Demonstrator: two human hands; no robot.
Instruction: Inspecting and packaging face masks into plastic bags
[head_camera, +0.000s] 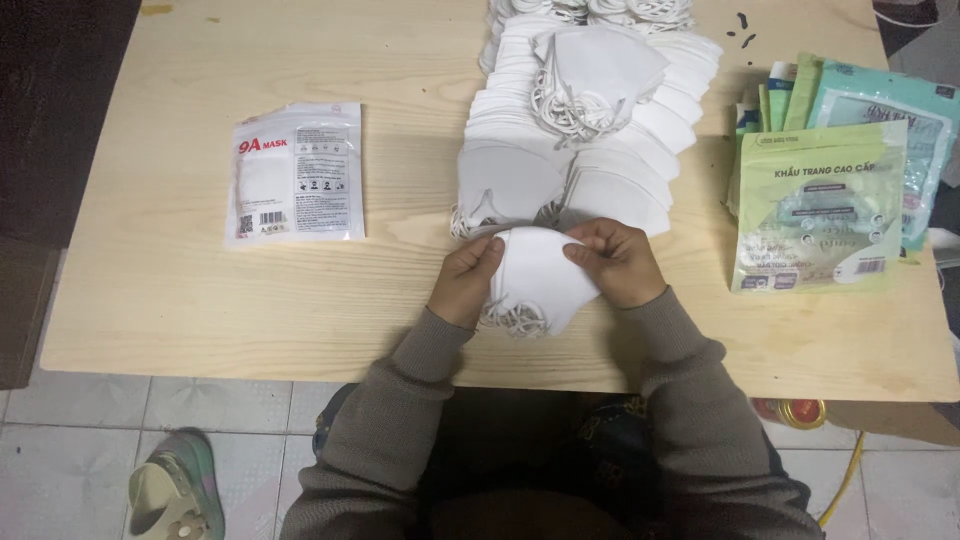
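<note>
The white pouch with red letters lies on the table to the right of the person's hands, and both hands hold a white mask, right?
Not quite. In the head view the white pouch lies on the table to the left of the hands, not the right. The left hand and right hand do both hold a white mask.
</note>
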